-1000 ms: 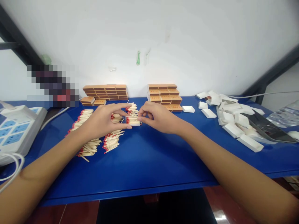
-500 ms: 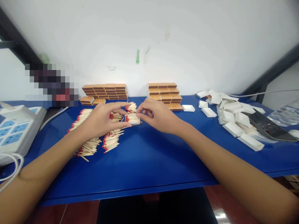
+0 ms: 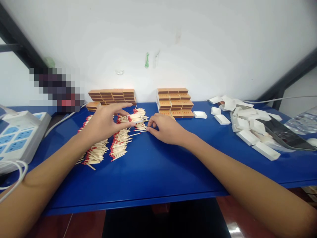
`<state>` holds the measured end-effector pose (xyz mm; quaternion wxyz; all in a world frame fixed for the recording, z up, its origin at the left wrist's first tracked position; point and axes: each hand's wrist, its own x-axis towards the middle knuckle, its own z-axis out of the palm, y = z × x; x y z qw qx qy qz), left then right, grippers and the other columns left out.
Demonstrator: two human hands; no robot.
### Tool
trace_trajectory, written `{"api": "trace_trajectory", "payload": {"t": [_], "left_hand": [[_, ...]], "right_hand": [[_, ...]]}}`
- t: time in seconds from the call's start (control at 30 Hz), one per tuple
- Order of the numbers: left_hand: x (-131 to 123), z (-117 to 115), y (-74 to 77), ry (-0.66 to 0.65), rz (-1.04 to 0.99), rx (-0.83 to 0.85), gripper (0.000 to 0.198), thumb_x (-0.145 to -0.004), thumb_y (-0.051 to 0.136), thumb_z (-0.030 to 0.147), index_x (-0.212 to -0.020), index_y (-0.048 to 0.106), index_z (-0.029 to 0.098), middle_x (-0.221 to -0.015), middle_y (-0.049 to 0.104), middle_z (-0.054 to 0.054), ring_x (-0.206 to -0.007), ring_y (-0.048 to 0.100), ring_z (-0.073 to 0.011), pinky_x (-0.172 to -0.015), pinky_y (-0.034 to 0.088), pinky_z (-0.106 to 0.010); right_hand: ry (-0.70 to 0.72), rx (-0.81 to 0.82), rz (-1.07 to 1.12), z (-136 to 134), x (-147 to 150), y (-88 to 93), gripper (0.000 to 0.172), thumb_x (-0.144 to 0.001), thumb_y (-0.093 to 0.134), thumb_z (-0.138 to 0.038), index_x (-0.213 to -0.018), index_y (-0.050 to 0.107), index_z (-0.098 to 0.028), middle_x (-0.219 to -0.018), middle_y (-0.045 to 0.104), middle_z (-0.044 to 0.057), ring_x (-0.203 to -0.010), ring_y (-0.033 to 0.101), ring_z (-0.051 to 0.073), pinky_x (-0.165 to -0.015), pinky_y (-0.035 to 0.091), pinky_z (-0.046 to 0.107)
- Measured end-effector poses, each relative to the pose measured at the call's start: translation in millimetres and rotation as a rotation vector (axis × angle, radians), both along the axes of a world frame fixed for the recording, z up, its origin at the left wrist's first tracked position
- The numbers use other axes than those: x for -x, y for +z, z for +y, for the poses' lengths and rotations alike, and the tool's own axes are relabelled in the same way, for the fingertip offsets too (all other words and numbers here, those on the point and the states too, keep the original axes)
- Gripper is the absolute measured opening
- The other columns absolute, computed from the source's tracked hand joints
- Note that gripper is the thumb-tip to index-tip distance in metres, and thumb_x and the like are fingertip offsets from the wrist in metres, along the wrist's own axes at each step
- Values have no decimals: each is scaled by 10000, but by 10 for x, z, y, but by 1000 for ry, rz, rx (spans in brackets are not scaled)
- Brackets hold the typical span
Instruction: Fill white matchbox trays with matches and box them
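Observation:
My left hand (image 3: 104,120) grips a small white matchbox tray (image 3: 140,121) between thumb and fingers. Red-tipped matches (image 3: 134,117) lie in the tray, which is held over a loose pile of matches (image 3: 119,145). To the right of the tray, my right hand (image 3: 167,129) has thumb and forefinger pinched at the plain ends of a few matches (image 3: 140,128). A further match pile (image 3: 97,153) lies partly hidden behind my left hand and forearm.
Orange-brown matchboxes stand in a left stack (image 3: 112,96) and a right stack (image 3: 174,102) against the wall. White trays (image 3: 247,124) are heaped to the right by a dark phone (image 3: 284,132). A power strip (image 3: 18,138) with cables sits at the left on the blue table (image 3: 158,172).
My left hand has shifted the filled tray left and a little up, over the pile. My right hand has come away from the tray and lowered to loose matches.

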<state>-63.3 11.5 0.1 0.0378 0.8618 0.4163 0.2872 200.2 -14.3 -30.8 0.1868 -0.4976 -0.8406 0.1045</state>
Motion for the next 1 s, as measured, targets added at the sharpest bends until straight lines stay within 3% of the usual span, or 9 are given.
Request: {"api": "trace_trajectory", "payload": {"t": [0.3,0.57,0.73,1.0], "left_hand": [[-9,-11,-2,-5,-1,8,732,-845,816,671,-1444,680,272,-1090,846,-67,-1047,784,-330,-1000,520,-475],[-12,-4,2,4,31,-15,697,-875,794,650,-1454,675,279,-1071,850,-42,-1005,787,-300,-948,521,-426],[2,8,0,-43,70,-46,696,-884,791,629,-1454,672,248,-1083,848,-51,-1064,776,-311,-906,525,-400],[7,22,-9,-27,75,-68,690,-897,784,614,-1471,651,254,-1088,847,-45,-1157,757,-319,-991,507,-422]], "right_hand": [[1,72,0,19,5,-15,164,-1051,619,-267,-917,657,-181,-1003,681,92,-871,600,208,-760,410,332],[-42,95,22,1,-71,140,153,-1071,601,-260,-964,660,-167,-957,688,77,-810,585,191,-731,398,324],[7,92,55,-17,-76,178,118,-1065,601,-222,-971,647,-167,-995,682,76,-846,595,190,-755,411,318],[95,83,54,-95,75,99,124,-1069,616,-217,-950,611,-182,-1028,695,64,-923,602,197,-783,390,310]]}}
